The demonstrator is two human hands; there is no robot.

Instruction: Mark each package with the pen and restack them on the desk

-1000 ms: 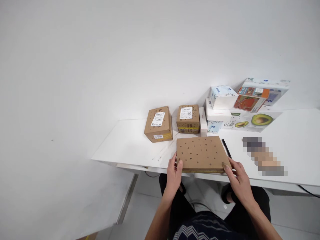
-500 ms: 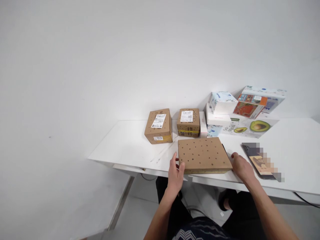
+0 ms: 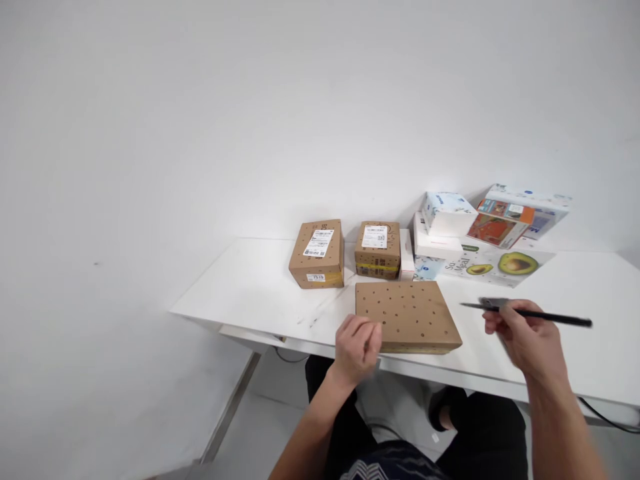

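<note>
A flat brown cardboard box [image 3: 410, 313] with small dark dots lies at the table's front edge. My left hand [image 3: 357, 343] is curled into a fist at the box's near left corner, covering that corner; nothing shows in its fingers. To the right of the box, my right hand [image 3: 525, 337] grips a smartphone [image 3: 563, 318] above the table. The phone is seen almost edge-on as a thin dark strip, with its grey camera corner pointing left. My right fingers partly hide it.
Two labelled brown parcels, one on the left [image 3: 316, 257] and a smaller one [image 3: 377, 250], stand near the wall. Right of them are stacked white boxes [image 3: 437, 247], an orange box [image 3: 503, 223] and an avocado-printed box [image 3: 500, 267]. A black cable [image 3: 607, 417] hangs at the right.
My right hand has left the brown box's side, moved right and picked the phone up off the table. My left hand has closed from an open pose into a fist.
</note>
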